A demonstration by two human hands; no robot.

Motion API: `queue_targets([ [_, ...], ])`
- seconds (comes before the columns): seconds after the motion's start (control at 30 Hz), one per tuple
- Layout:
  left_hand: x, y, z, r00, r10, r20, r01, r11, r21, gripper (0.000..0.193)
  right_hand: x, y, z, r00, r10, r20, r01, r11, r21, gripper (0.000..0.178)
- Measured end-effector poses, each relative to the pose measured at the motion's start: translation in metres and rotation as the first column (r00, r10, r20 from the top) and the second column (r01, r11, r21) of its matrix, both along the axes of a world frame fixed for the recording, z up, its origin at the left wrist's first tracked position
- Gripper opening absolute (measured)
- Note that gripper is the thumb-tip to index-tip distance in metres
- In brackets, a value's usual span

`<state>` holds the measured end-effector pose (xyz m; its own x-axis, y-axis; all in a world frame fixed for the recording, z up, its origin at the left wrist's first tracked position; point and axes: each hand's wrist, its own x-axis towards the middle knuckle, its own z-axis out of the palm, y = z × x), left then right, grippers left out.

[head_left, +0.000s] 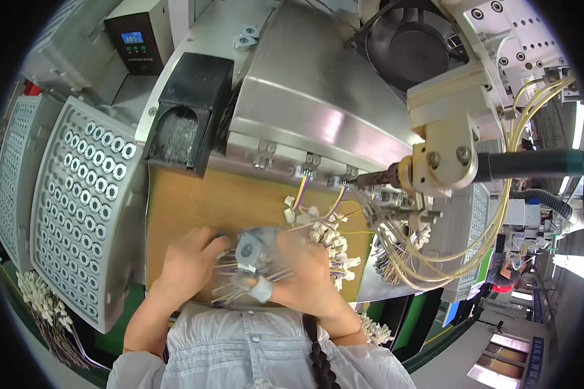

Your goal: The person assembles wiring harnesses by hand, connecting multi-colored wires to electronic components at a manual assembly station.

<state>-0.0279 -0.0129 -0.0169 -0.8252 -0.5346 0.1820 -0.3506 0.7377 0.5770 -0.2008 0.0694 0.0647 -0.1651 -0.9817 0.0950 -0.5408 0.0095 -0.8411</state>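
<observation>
Over the brown work mat, my left hand (191, 262) is closed, fingertips bent in beside a grey block (248, 254) with a round opening. What those fingers pinch, if anything, is hidden. My right hand (305, 272) is smeared by motion on the other side of the block. Its thumb wears a pale wrap and sits below the block; I cannot tell whether its fingers grip anything. Thin loose wires (224, 297) lie under and around both hands. To the right is a pile of white connectors with wires (331, 243).
Grey trays (84, 207) of ring-shaped parts stand at left, near a black box (188, 110). Behind the mat (175, 201) a metal machine (318, 97) holds purple and yellow wires (301, 189). A soldering-like arm (441, 155) with hoses overhangs the right. White-ended wire bundles (42, 301) hang lower left.
</observation>
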Motion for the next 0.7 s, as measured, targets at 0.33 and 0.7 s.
queue_targets([
  [0.33,0.021,-0.028,0.038,0.958,0.258,0.123,-0.257,0.966,-0.027,0.055,-0.025,0.002,-0.004,0.968,0.096,0.233,-0.073,0.992,-0.105,0.038],
  [0.7,0.061,0.009,-0.013,0.957,0.259,0.13,-0.248,0.964,-0.096,0.031,-0.015,0.006,-0.007,0.793,-0.113,0.598,0.07,0.993,0.094,0.055],
])
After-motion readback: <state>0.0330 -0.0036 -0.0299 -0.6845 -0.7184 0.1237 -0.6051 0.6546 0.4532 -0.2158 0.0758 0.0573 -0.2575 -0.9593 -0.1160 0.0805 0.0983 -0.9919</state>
